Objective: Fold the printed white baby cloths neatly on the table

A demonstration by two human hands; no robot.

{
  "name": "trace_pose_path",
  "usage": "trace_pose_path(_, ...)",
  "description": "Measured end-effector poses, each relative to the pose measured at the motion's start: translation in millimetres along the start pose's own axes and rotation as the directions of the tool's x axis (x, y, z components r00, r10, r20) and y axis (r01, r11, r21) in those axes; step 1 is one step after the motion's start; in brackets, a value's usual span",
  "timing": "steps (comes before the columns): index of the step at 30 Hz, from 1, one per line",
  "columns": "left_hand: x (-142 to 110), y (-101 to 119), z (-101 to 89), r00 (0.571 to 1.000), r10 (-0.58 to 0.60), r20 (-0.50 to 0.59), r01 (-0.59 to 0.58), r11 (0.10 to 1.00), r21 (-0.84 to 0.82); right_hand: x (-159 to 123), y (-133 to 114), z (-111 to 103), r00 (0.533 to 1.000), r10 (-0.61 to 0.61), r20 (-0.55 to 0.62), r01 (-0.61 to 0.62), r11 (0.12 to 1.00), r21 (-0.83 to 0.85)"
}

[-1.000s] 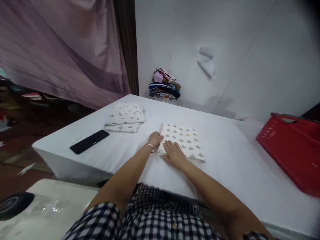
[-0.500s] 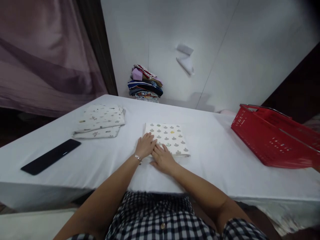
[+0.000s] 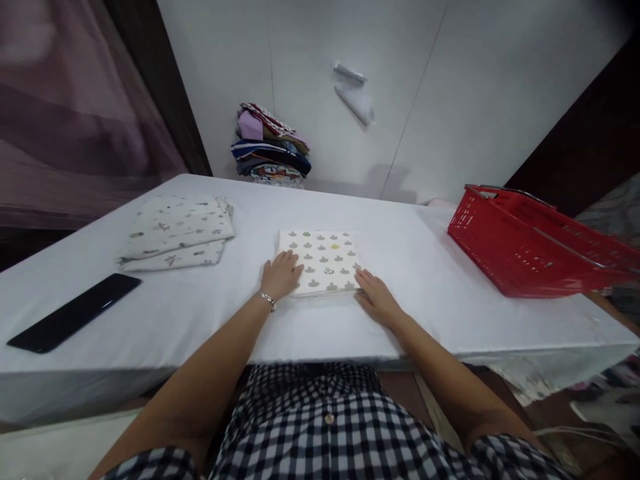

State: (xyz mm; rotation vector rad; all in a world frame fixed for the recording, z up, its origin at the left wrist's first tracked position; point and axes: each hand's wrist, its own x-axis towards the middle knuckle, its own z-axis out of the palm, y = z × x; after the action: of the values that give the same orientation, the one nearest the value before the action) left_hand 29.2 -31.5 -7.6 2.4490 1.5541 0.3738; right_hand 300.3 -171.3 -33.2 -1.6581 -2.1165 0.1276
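Note:
A folded white cloth with small grey, green and yellow prints (image 3: 323, 259) lies flat on the white table (image 3: 440, 293) in front of me. My left hand (image 3: 280, 275), with a bracelet at the wrist, rests open on the cloth's near left corner, fingers flat. My right hand (image 3: 375, 295) lies open at the cloth's near right corner, fingertips touching its edge. Neither hand holds anything.
A second folded printed cloth pile (image 3: 175, 230) sits to the left, a black phone (image 3: 70, 320) nearer the left front. A red plastic basket (image 3: 525, 243) stands at the right edge. Folded coloured clothes (image 3: 270, 143) are stacked against the white wall behind.
My right hand has slid from beside the left hand along the cloth's near edge to its right corner. The view has swung to the right, bringing the red basket further in.

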Motion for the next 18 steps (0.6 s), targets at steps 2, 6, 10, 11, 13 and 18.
trace_pose_path(2, 0, 1, -4.0, 1.000, -0.002, 0.018, 0.002, 1.000, -0.006, -3, 9, 3, 0.999, 0.003, -0.041, 0.003, 0.992, 0.123)
trace_pose_path(6, -11, 5, -10.2, 0.999, 0.030, -0.029, -0.031, 0.999, -0.042, -8, 17, 8, 0.966, 0.200, -0.166, -0.134, 0.930, 0.342)
trace_pose_path(10, -38, 12, -4.6, 0.956, 0.259, -0.141, -0.261, 0.965, -0.002, -15, 20, 8, 0.867, 0.458, -0.196, -0.313, 0.807, 0.500)
trace_pose_path(11, -43, 14, -2.1, 0.937, 0.320, -0.141, -0.322, 0.947, 0.013, -16, 19, 8, 0.858, 0.475, -0.193, -0.323, 0.794, 0.515)
trace_pose_path(13, -50, 15, 1.9, 0.912, 0.388, -0.133, -0.389, 0.921, 0.025, -17, 18, 8, 0.864, 0.464, -0.196, -0.310, 0.797, 0.519)
trace_pose_path(18, -40, 15, -0.5, 0.928, 0.359, -0.096, -0.366, 0.929, -0.054, -11, 20, 12, 0.892, 0.412, -0.187, -0.293, 0.840, 0.456)
